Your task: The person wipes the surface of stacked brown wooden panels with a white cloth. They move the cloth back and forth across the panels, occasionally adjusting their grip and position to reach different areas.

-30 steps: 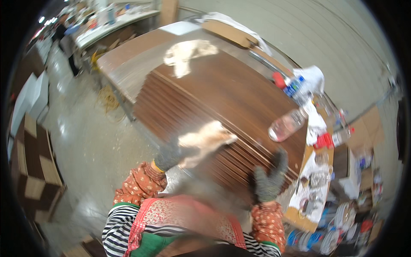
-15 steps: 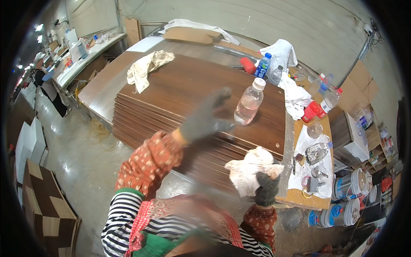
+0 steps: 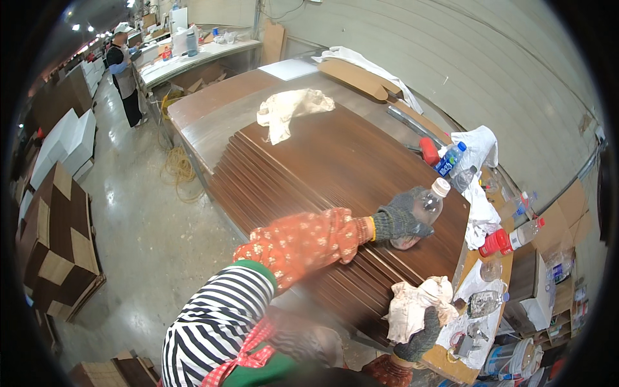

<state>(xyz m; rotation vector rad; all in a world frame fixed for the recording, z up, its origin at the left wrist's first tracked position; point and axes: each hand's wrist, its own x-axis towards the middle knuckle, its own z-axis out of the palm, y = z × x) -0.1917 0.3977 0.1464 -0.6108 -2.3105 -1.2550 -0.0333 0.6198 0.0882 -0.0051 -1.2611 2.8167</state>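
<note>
My left hand [image 3: 398,222], in a dark knit glove, reaches across and grips a clear plastic bottle [image 3: 427,205] with a white cap. The bottle stands on a stack of dark brown boards [image 3: 322,168], near its right edge. Lower down, my gloved right hand [image 3: 418,340] holds a crumpled white rag [image 3: 416,303] at the stack's near right corner. Both forearms wear orange flowered sleeves.
A second white rag [image 3: 290,109] lies at the stack's far end. Bottles [image 3: 449,160], a red container [image 3: 509,240], cloths and cans crowd the bench on the right. Another person [image 3: 122,71] stands far left by a table. Stacked boxes [image 3: 58,245] and a yellow cord [image 3: 177,169] are on the floor.
The rag went from my left hand to my right hand. My left hand then rose, reached right and closed on the bottle.
</note>
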